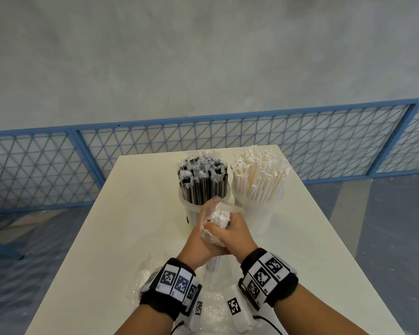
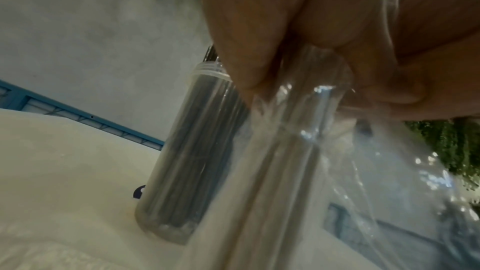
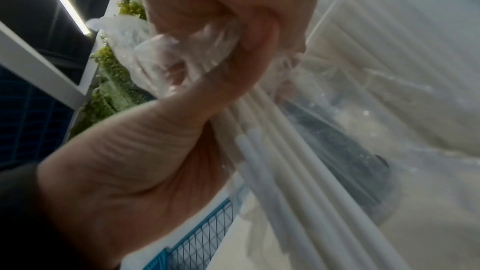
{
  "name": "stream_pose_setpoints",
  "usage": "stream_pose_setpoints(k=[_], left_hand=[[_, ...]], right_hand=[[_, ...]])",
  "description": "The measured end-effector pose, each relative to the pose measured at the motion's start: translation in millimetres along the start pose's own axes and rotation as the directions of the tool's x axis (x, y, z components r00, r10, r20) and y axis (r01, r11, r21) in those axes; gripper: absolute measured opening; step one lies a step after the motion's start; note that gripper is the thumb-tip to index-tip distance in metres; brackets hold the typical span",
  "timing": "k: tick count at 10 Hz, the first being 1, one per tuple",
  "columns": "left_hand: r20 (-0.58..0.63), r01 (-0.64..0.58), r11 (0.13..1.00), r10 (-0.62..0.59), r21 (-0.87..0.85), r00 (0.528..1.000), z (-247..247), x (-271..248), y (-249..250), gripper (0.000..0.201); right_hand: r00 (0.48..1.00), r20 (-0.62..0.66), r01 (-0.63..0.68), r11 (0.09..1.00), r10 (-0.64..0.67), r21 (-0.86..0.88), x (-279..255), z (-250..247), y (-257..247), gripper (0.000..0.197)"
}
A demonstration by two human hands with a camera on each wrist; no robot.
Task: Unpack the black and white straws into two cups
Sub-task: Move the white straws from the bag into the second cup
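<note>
Just in front of the white-straw cup [image 1: 257,209], both hands clasp a bagged white bundle [image 1: 218,220], left hand [image 1: 198,240] steadying, right hand [image 1: 235,234] apparently pinching film to free it.

A pale table [image 1: 107,226] carries two clear cups [image 1: 257,221] side by side and crumpled plastic wrap [image 1: 213,308] at its near edge

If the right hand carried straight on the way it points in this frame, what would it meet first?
Probably the cup of black straws. The right hand, gripping the white straw bundle with the left hand, points forward-left from just before that cup; depth is unclear.
</note>
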State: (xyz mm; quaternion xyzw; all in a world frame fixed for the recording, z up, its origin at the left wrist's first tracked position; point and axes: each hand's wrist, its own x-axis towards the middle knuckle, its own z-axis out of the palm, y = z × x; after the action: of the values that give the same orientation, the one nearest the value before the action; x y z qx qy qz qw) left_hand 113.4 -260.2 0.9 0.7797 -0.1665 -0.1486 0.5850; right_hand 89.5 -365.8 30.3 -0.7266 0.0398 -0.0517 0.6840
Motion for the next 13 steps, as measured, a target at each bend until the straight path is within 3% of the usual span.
stream_pose_setpoints(k=[1, 2, 3, 4, 5, 7, 8, 9, 10, 11, 12, 13], left_hand=[[-0.037, -0.026, 0.992, 0.031, 0.121, 0.999, 9, 22, -15, 0.060], [-0.011, -0.081, 0.986, 0.084, 0.143, 0.996, 10, 23, -10, 0.092], [0.002, -0.136, 0.988, 0.136, 0.074, 0.991, 4, 18, -4, 0.108], [-0.015, -0.168, 0.986, 0.168, 0.012, 0.986, -1, 13, -1, 0.099], [0.009, -0.198, 0.980, 0.198, 0.022, 0.980, -2, 12, 0, 0.092], [0.087, -0.129, 0.991, 0.131, -0.029, 0.988, -5, 16, -4, 0.097], [0.097, -0.125, 0.991, 0.129, -0.051, 0.987, -4, 17, -1, 0.093], [0.074, -0.141, 0.987, 0.147, -0.075, 0.986, 0, 17, 6, 0.077], [0.053, -0.141, 0.989, 0.143, -0.035, 0.988, 2, 21, 9, 0.059], [0.070, -0.095, 0.992, 0.101, -0.086, 0.992, -4, 19, 3, 0.071], [0.055, -0.069, 0.991, 0.076, -0.114, 0.996, -7, 18, -5, 0.074], [0.016, -0.058, 0.986, 0.062, -0.158, 0.998, -10, 17, -9, 0.060]], right_hand=[[0.999, -0.041, 0.038, 0.997, -0.036, 0.062, 3, -2, -2, 0.024], [0.991, -0.118, 0.078, 0.990, -0.064, 0.116, 5, -3, -11, 0.010], [0.987, -0.120, 0.120, 0.980, -0.102, 0.156, 10, -8, -19, 0.013], [0.988, -0.065, 0.150, 0.974, -0.141, 0.170, 12, -14, -29, 0.008], [0.981, -0.103, 0.181, 0.961, -0.162, 0.210, 15, -19, -34, 0.008], [0.951, -0.238, 0.274, 0.894, -0.197, 0.355, 26, -31, -54, 0.010], [0.952, -0.232, 0.283, 0.868, -0.202, 0.407, 26, -34, -54, 0.018], [0.984, -0.112, 0.169, 0.936, -0.141, 0.309, 22, -31, -46, 0.034], [0.994, -0.068, 0.101, 0.971, -0.088, 0.216, 15, -23, -40, 0.015], [0.979, -0.196, 0.116, 0.942, -0.055, 0.315, 20, -28, -47, 0.005], [0.941, -0.336, 0.185, 0.891, -0.040, 0.414, 29, -45, -66, 0.008], [0.894, -0.444, 0.301, 0.816, -0.062, 0.493, 35, -64, -88, 0.009]])
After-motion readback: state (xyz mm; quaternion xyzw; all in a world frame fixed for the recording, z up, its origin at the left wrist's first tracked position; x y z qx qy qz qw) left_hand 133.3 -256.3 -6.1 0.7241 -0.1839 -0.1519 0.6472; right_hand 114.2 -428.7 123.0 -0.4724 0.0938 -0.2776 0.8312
